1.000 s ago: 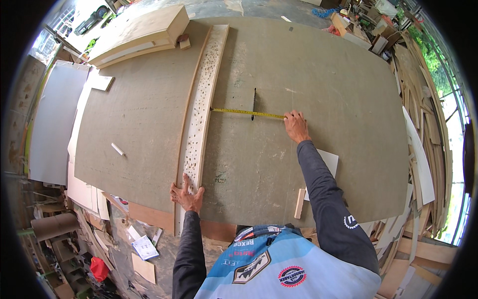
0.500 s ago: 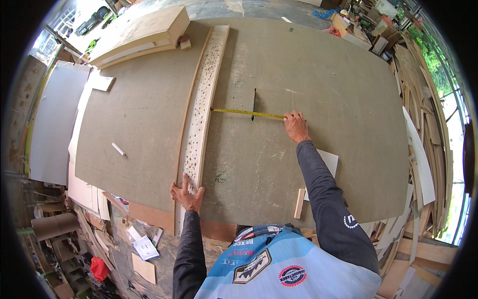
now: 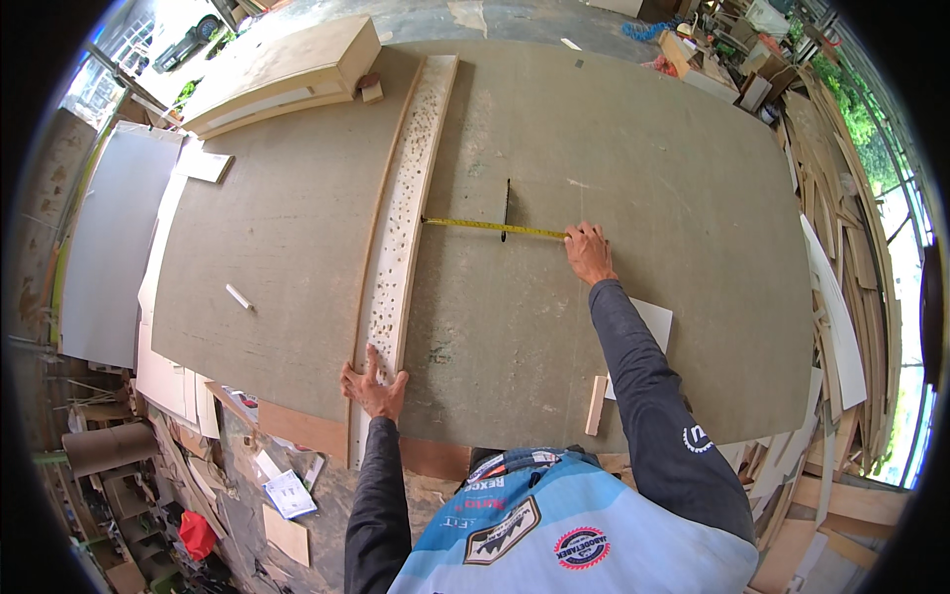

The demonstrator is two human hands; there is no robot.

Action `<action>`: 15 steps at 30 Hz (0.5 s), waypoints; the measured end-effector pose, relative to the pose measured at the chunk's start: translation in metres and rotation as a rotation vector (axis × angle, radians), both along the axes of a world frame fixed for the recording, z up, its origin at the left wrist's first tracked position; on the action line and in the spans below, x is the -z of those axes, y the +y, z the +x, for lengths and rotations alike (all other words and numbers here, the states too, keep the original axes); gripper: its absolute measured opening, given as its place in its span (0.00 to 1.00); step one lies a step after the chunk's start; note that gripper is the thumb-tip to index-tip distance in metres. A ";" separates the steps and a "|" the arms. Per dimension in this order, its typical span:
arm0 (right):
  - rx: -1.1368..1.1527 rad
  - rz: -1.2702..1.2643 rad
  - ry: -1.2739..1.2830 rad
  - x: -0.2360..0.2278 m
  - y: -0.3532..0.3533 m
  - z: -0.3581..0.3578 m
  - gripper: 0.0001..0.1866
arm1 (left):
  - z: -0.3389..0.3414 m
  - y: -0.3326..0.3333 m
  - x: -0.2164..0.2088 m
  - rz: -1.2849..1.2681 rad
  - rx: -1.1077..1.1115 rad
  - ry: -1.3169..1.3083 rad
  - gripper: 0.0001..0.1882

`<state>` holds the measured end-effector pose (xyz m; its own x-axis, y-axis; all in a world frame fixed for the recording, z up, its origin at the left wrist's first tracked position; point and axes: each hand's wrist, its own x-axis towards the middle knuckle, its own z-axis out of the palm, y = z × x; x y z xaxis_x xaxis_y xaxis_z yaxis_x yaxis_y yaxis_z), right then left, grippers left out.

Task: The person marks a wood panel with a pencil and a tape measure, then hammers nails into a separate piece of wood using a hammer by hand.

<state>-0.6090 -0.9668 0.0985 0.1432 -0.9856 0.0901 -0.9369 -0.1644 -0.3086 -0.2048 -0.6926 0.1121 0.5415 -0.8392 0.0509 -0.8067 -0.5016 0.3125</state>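
Little has changed in the last second; the person's two hands keep their places, and only the view has shifted slightly; the measured span therefore looks held steady, neither lengthened nor drawn in. A yellow measuring tape [image 3: 475, 225] lies stretched across a large grey-brown tabletop [image 3: 693, 178], running between a long white board [image 3: 401, 198] and the right hand [image 3: 591, 253]; the tape's left end meets the board's right edge, well up the table from the left hand [image 3: 376, 394]; its right end reaches the fingers of the right hand. That right hand is curled closed, pinching the tape; I cannot tell whether a tape case is hidden beneath it. The left hand is splayed wide over the board's near end, thumb at the right edge, fingers at the left, one finger pointing up its length; it touches the board, though how firmly it presses I cannot tell. The board is peppered with dark spots or holes; a slim dark rod [image 3: 508, 198] lies crosswise to the tape, midway along it; below the right hand, a flat white piece [image 3: 651, 327] rests partly behind the forearm, with a wooden block [image 3: 595, 406] nearby.
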 end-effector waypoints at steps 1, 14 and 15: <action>0.003 0.001 0.000 0.000 0.000 -0.001 0.11 | -0.001 0.000 0.000 0.001 0.003 -0.004 0.49; -0.005 0.021 0.010 -0.007 0.000 -0.002 0.11 | 0.000 -0.002 0.001 -0.024 0.014 0.041 0.49; -0.003 0.017 0.008 -0.006 0.000 -0.003 0.11 | 0.000 -0.002 -0.001 -0.019 0.015 0.064 0.49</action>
